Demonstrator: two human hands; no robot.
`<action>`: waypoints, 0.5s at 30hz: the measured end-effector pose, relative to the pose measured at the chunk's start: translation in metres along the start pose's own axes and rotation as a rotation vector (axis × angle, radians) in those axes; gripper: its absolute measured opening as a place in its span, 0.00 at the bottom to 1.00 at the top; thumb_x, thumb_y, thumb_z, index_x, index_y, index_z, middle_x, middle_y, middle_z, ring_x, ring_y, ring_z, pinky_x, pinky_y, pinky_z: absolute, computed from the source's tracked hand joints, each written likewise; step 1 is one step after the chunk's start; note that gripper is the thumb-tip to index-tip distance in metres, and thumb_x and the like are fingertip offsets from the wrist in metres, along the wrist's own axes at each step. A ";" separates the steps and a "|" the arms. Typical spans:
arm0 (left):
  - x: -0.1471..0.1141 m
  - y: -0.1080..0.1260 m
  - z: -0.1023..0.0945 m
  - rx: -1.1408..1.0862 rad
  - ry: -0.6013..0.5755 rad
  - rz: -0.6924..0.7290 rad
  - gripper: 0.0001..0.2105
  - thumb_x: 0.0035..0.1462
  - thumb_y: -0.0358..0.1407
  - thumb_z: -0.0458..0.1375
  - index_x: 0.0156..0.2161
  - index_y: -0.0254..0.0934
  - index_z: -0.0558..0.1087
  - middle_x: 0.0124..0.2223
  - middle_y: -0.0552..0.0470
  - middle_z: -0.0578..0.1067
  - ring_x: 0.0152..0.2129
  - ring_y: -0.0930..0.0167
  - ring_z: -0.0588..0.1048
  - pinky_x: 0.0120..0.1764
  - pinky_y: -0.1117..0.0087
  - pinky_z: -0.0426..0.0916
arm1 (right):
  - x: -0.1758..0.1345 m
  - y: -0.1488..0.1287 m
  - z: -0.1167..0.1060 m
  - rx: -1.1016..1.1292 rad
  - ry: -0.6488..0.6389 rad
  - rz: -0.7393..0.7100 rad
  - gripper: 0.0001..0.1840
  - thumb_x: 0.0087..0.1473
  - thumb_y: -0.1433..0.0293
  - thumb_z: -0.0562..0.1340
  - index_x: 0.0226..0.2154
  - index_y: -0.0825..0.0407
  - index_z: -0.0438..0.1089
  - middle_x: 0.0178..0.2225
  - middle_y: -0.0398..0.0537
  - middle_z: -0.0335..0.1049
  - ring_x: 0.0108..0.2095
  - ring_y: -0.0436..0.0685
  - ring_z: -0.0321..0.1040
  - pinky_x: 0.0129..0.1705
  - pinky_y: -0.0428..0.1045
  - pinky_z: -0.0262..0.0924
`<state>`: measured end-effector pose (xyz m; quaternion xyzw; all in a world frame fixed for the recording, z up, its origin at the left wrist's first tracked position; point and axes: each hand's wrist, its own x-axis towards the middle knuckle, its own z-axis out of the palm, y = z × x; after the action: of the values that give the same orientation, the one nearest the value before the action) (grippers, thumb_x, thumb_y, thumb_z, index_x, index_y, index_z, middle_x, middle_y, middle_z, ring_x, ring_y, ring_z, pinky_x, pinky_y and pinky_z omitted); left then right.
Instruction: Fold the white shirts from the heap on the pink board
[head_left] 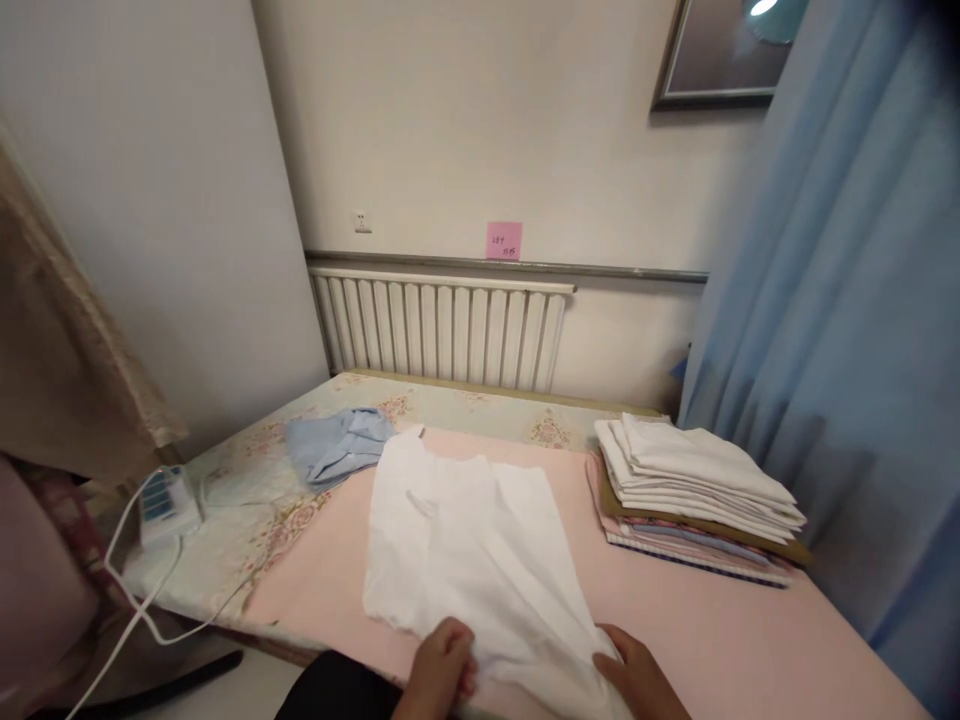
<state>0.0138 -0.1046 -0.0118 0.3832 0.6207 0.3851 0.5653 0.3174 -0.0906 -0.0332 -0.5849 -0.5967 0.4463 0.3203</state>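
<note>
A white cloth [480, 540] lies loosely spread and wrinkled over the pink sheet, its near part gathered toward me. My left hand [446, 655] is closed at the cloth's near left edge, fingers curled in on the fabric. At the near right edge, my right hand [637, 668] pinches the cloth between thumb and fingers, which are partly hidden beneath it. Just past the cloth's far left corner is a crumpled light blue cloth [337, 445]. To the right sits a stack of folded cloths [697, 480], mostly white on top with olive, pink and checked ones below.
The pink sheet [307, 570] covers part of a floral bed cover [465, 405]. A power strip [169, 510] with white cords rests at the left edge. Behind the bed is a radiator [450, 325]; a blue curtain [832, 330] hangs at the right.
</note>
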 end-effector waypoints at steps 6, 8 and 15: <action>0.010 0.010 -0.078 0.359 0.504 0.277 0.08 0.51 0.38 0.52 0.35 0.39 0.70 0.33 0.52 0.76 0.32 0.66 0.75 0.39 0.66 0.68 | -0.035 0.009 -0.040 -0.035 0.041 0.037 0.23 0.44 0.63 0.57 0.42 0.51 0.75 0.42 0.47 0.76 0.45 0.63 0.71 0.49 0.52 0.61; 0.018 0.006 -0.093 0.516 0.591 0.321 0.13 0.52 0.37 0.50 0.41 0.36 0.70 0.40 0.46 0.76 0.40 0.62 0.74 0.47 0.62 0.66 | -0.042 0.014 -0.052 -0.047 0.038 0.060 0.22 0.43 0.64 0.57 0.41 0.50 0.75 0.42 0.46 0.76 0.44 0.63 0.71 0.48 0.52 0.62; 0.045 -0.005 -0.087 0.734 0.493 0.248 0.24 0.54 0.38 0.49 0.53 0.25 0.64 0.53 0.34 0.69 0.53 0.58 0.67 0.56 0.62 0.58 | -0.014 0.021 -0.074 -0.160 0.225 0.110 0.19 0.36 0.61 0.59 0.32 0.50 0.77 0.34 0.49 0.78 0.39 0.65 0.73 0.45 0.55 0.64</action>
<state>-0.0761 -0.0692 -0.0295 0.5263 0.7816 0.2841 0.1772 0.3949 -0.0949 -0.0209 -0.6868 -0.5577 0.3459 0.3124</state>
